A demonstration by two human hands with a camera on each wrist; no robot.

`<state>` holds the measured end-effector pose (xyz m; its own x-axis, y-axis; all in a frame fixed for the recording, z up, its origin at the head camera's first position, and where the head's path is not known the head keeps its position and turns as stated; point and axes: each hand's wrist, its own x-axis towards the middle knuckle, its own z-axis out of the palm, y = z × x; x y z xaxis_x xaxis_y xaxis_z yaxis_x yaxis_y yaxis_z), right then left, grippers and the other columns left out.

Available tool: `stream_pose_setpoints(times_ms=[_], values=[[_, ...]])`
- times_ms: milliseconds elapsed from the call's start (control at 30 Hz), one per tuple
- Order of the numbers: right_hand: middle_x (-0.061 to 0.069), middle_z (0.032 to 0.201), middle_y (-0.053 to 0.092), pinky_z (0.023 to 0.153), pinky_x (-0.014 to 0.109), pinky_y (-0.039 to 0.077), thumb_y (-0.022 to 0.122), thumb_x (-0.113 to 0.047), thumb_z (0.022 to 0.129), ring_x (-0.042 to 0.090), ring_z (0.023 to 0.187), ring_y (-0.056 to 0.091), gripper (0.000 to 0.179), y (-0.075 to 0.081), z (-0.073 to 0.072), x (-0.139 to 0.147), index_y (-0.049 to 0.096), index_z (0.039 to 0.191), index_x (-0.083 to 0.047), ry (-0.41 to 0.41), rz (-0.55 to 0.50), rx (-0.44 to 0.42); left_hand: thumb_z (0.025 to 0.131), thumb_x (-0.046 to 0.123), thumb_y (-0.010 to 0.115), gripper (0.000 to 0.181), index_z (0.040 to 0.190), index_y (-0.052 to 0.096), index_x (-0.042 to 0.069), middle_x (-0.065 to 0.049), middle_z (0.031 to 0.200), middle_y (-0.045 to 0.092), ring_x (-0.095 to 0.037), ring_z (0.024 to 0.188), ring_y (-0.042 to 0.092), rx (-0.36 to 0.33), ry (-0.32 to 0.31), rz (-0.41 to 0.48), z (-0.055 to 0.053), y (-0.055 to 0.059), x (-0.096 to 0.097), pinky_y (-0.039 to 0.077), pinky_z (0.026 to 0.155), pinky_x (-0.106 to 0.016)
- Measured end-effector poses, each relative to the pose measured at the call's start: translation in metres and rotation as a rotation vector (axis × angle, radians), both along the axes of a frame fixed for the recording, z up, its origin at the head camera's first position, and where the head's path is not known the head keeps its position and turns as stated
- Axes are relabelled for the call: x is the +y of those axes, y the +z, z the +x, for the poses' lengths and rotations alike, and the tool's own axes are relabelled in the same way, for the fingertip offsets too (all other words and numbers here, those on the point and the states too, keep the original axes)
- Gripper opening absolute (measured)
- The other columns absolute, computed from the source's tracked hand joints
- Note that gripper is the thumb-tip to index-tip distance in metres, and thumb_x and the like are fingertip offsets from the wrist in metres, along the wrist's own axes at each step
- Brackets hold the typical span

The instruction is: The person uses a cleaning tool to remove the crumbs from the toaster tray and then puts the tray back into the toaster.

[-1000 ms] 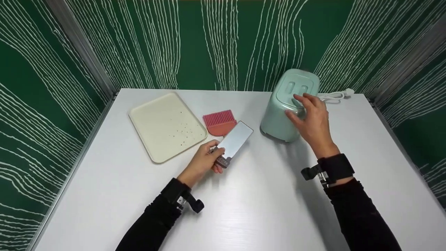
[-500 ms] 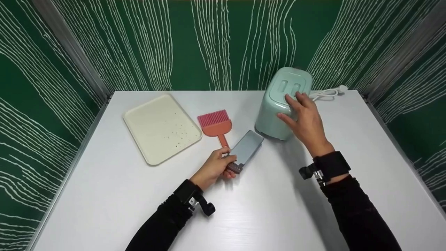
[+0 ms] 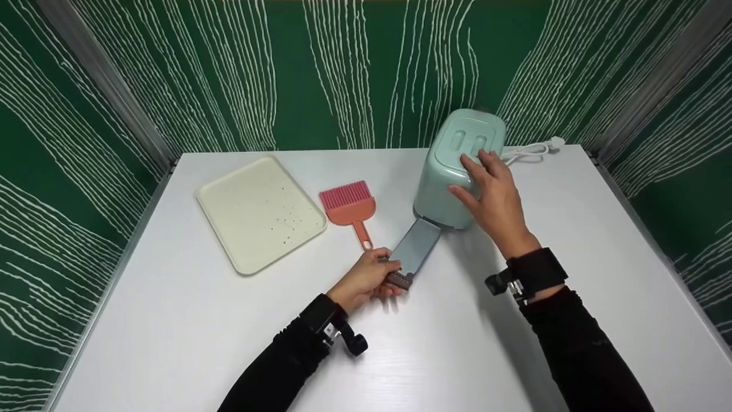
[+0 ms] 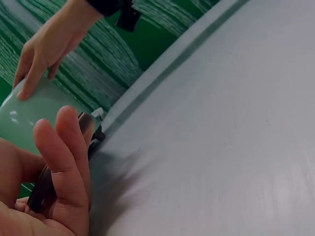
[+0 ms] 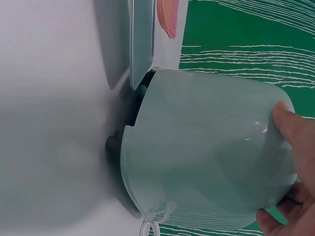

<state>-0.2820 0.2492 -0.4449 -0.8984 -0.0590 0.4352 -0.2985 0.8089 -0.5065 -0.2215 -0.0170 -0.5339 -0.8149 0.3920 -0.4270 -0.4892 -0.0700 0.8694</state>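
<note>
My left hand [image 3: 366, 277] pinches the dark slotted end of a long flat metal crumb tray [image 3: 418, 246], thumb on top. The tray's far end meets the bottom edge of a mint-green toaster [image 3: 443, 197]. In the right wrist view, the crumb tray [image 5: 142, 39] reaches a dark slot [image 5: 142, 93] low on the toaster's end. My right hand [image 3: 497, 203] holds the toaster's near top end, thumb against its face and fingers over the top. In the left wrist view, the left hand's fingers [image 4: 69, 172] hide most of the crumb tray.
A cream square tray [image 3: 246, 212] with dark crumbs lies on the left of the white table [image 3: 171, 320]. Between it and the toaster is a pink-bristled orange brush [image 3: 350, 213]. The toaster's white cord and plug [image 3: 552, 144] lie behind it at right.
My left hand has carried the crumb tray right, away from the brush, to the toaster's base. The brush handle has come into view. My right hand keeps its place on the toaster.
</note>
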Motion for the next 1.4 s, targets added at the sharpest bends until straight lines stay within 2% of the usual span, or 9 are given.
stream_pose_setpoints(times_ms=[333,533,733,800,933,1033,1133,1400], values=[[0.027,0.166,0.041,0.129,0.064,0.029,0.079,-0.028,0.100,0.047,0.161,0.030,0.064,-0.001,0.001,0.000,0.056,0.156,-0.010,0.001,0.005,0.020,0.109,0.007,0.056,0.011,0.103,0.048,0.009,-0.014,0.079,0.071,-0.013,0.053,0.071,0.011,0.009,-0.013,0.001,0.001,0.007,0.053,0.045,-0.018],[0.026,0.167,0.041,0.129,0.064,0.029,0.079,-0.029,0.100,0.046,0.162,0.029,0.064,-0.002,0.002,0.001,0.056,0.156,-0.010,0.002,0.007,0.026,0.109,0.006,0.056,0.006,0.110,0.050,0.008,-0.015,0.080,0.069,-0.015,0.053,0.071,-0.008,0.025,-0.009,0.003,0.001,0.012,0.056,0.046,-0.020],[0.027,0.166,0.042,0.130,0.063,0.029,0.080,-0.027,0.099,0.046,0.161,0.029,0.063,-0.002,0.002,0.001,0.057,0.155,-0.008,0.004,-0.003,0.039,0.110,0.006,0.055,0.009,0.106,0.048,0.008,-0.014,0.084,0.066,-0.017,0.056,0.072,-0.008,0.024,0.013,0.005,0.003,0.018,0.058,0.049,-0.021],[0.027,0.166,0.041,0.130,0.064,0.029,0.080,-0.028,0.099,0.046,0.161,0.029,0.063,-0.002,0.002,0.002,0.057,0.155,-0.008,-0.001,-0.007,0.034,0.110,0.006,0.055,0.005,0.110,0.050,0.007,-0.014,0.087,0.065,-0.017,0.057,0.073,-0.009,0.025,0.015,0.005,0.002,0.020,0.059,0.050,-0.021],[0.027,0.167,0.041,0.130,0.064,0.028,0.079,-0.028,0.099,0.046,0.162,0.028,0.064,-0.002,0.003,0.002,0.056,0.155,-0.009,-0.004,-0.005,0.029,0.110,0.007,0.056,0.012,0.121,0.052,0.005,-0.015,0.091,0.066,-0.018,0.059,0.073,-0.014,0.034,0.015,0.004,0.002,0.025,0.060,0.052,-0.022],[0.027,0.167,0.041,0.130,0.064,0.028,0.079,-0.028,0.100,0.046,0.162,0.028,0.064,-0.002,0.003,0.003,0.056,0.155,-0.009,-0.001,-0.004,0.033,0.110,0.007,0.055,0.005,0.114,0.051,0.007,-0.014,0.093,0.064,-0.019,0.061,0.073,-0.015,0.035,0.021,0.003,0.002,0.028,0.061,0.053,-0.023],[0.026,0.167,0.041,0.130,0.064,0.029,0.079,-0.029,0.099,0.046,0.162,0.028,0.064,-0.003,0.004,0.003,0.056,0.156,-0.009,0.000,-0.008,0.039,0.111,0.008,0.054,0.008,0.107,0.048,0.009,-0.012,0.095,0.061,-0.019,0.063,0.073,-0.015,0.032,0.030,0.001,0.003,0.032,0.061,0.055,-0.024],[0.025,0.167,0.041,0.129,0.064,0.030,0.079,-0.029,0.100,0.046,0.162,0.028,0.064,-0.005,0.003,0.000,0.055,0.157,-0.011,0.003,-0.007,0.038,0.110,0.008,0.054,0.007,0.115,0.050,0.009,-0.013,0.092,0.064,-0.017,0.060,0.072,-0.009,0.050,0.018,-0.003,0.003,0.038,0.061,0.054,-0.023]])
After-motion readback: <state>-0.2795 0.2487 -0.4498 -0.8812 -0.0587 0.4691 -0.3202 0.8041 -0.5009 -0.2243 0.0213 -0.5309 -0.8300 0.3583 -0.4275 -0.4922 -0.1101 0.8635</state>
